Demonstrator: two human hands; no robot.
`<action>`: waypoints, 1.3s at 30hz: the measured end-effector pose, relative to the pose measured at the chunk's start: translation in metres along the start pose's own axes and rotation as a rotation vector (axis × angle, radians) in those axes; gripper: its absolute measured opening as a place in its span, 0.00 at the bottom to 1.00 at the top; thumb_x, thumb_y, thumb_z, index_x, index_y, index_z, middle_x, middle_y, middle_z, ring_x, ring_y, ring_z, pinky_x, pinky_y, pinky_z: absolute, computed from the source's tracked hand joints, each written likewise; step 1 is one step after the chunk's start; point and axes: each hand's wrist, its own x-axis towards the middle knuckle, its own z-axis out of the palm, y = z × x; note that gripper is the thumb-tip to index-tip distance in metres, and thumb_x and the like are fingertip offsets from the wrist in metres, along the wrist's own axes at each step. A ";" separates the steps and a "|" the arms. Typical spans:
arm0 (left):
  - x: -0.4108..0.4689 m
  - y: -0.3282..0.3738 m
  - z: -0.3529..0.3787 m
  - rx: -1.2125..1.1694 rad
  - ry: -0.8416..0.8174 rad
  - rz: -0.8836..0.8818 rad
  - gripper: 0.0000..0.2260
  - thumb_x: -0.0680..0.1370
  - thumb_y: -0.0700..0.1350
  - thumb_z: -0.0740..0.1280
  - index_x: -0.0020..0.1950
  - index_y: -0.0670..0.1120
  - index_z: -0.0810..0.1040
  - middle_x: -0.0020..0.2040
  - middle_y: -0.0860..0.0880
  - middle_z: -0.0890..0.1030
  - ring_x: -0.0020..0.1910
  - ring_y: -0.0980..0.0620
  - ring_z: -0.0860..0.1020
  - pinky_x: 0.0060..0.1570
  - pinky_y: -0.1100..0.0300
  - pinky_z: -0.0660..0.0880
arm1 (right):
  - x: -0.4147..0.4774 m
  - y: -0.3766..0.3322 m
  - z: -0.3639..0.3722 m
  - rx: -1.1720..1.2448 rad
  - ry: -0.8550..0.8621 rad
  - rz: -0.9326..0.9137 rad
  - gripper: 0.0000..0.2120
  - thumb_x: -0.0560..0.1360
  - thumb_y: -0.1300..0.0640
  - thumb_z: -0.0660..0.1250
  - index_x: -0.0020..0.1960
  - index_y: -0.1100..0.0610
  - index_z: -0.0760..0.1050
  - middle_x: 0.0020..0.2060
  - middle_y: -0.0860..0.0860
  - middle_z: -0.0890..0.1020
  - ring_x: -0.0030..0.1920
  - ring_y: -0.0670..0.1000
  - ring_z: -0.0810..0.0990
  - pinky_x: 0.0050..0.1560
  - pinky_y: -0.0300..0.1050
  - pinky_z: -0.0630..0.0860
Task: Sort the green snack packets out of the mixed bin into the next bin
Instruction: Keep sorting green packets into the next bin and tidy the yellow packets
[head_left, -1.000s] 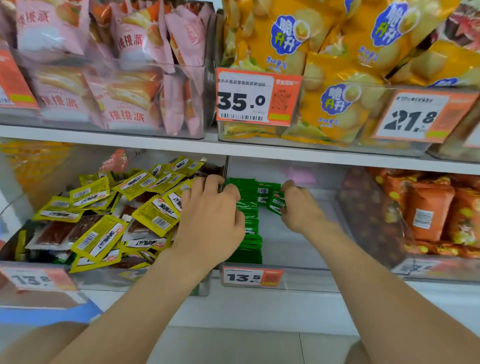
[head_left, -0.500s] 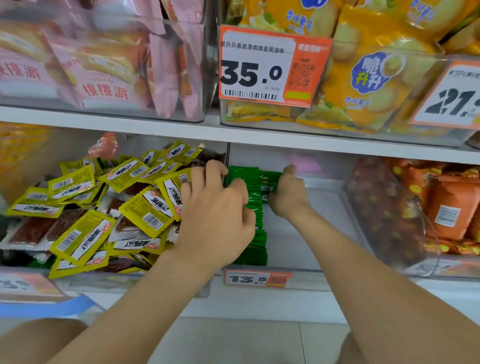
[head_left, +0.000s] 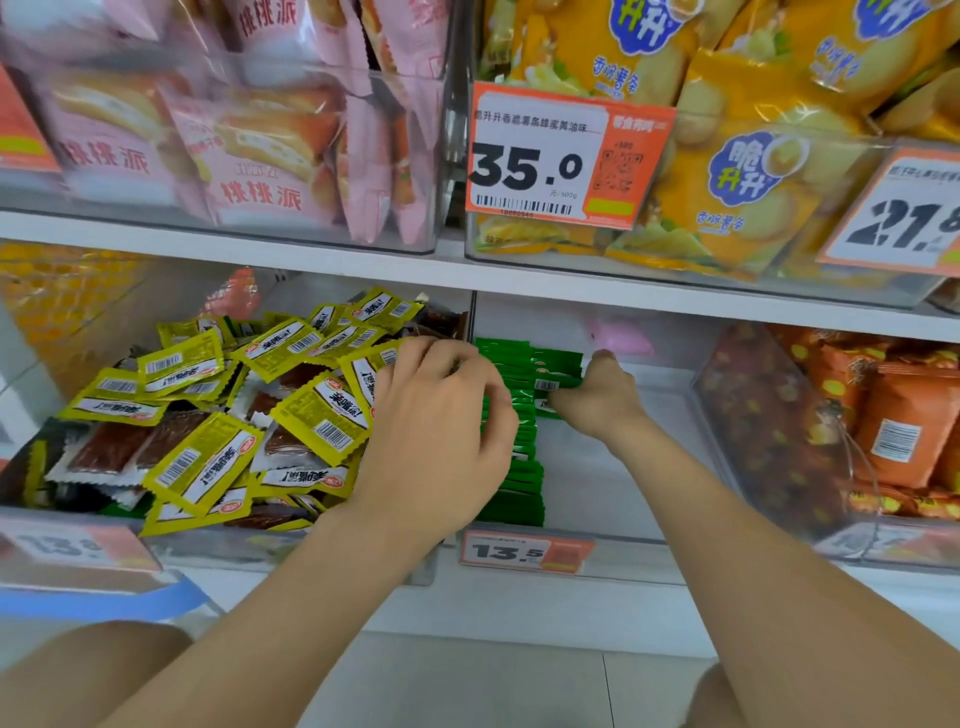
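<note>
now: both hands at row of small flat green snack packets (head_left: 519, 486) in clear plastic bin (head_left: 641, 467).
r hand (head_left: 597, 402) curls round rear packets; l hand (head_left: 441, 421) curled over row, grip hidden.

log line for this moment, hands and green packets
left hand: curled over green packets, grip hidden | right hand: holds green packets | next bin: holds green stack

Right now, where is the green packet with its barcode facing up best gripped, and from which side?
Pinch the green packet by its right short end, coming from the right over the bare floor of the next bin. It lies flat atop the green row, whose packets crowd its left end, and the right hand sits at the free end; that is likely the easiest place.
</note>
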 end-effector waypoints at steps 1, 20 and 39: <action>-0.003 -0.001 -0.005 -0.009 0.017 0.019 0.09 0.79 0.50 0.61 0.50 0.51 0.80 0.58 0.53 0.80 0.61 0.49 0.70 0.53 0.51 0.66 | -0.006 -0.004 -0.002 -0.014 0.014 -0.022 0.25 0.75 0.59 0.73 0.67 0.63 0.66 0.57 0.59 0.79 0.50 0.56 0.77 0.40 0.44 0.73; -0.060 -0.035 -0.064 0.120 -0.089 0.048 0.11 0.78 0.51 0.64 0.60 0.55 0.76 0.64 0.54 0.72 0.66 0.48 0.66 0.59 0.50 0.63 | -0.049 0.008 -0.018 -0.479 -0.322 -0.233 0.33 0.71 0.47 0.81 0.71 0.54 0.73 0.60 0.54 0.79 0.58 0.54 0.77 0.50 0.41 0.71; -0.024 -0.006 -0.015 0.166 -0.103 0.104 0.10 0.77 0.53 0.63 0.55 0.55 0.80 0.60 0.53 0.73 0.63 0.46 0.68 0.58 0.49 0.62 | -0.004 0.026 -0.019 -0.380 -0.004 -0.028 0.23 0.63 0.46 0.85 0.48 0.60 0.84 0.37 0.53 0.81 0.39 0.51 0.80 0.31 0.40 0.70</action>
